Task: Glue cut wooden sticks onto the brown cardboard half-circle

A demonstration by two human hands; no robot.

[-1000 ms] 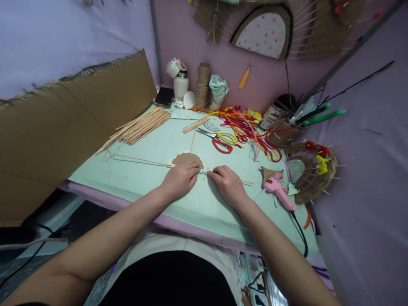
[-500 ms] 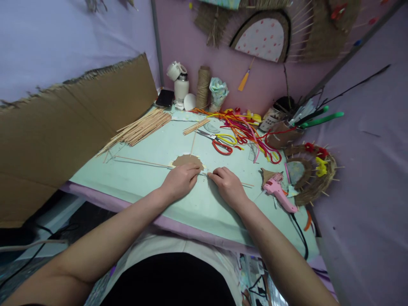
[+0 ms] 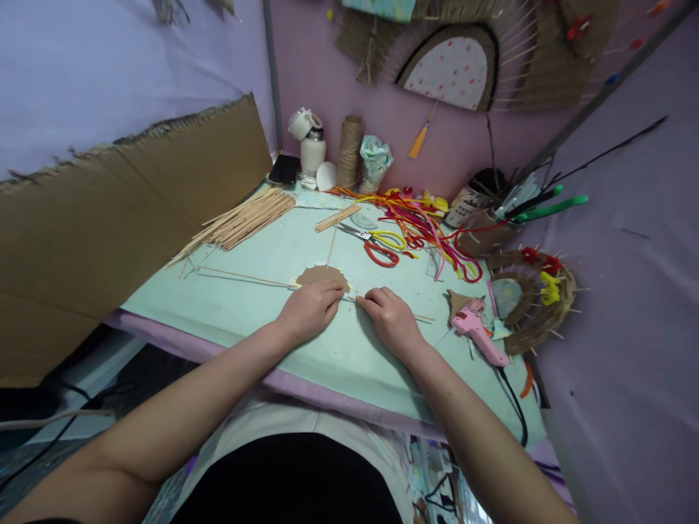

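Observation:
A small brown cardboard half circle (image 3: 320,276) with a pale, ragged rim lies flat at the middle of the table. My left hand (image 3: 311,309) is closed over its lower edge, fingers pressed together. Just right of it, my right hand (image 3: 389,313) pinches a thin wooden stick (image 3: 424,319), whose end shows past the knuckles. Another thin stick (image 3: 245,277) runs out to the left from the half circle, and an upright one (image 3: 332,246) points away from its top. Both hands hide the contact along the lower edge.
A pile of wooden sticks (image 3: 245,218) lies left, beside a cardboard panel (image 3: 180,167). Scissors (image 3: 376,244) and colourful pipe cleaners (image 3: 420,225) lie behind the hands. A pink glue gun (image 3: 480,335) with a black cord and a decorated wreath (image 3: 562,306) are at right.

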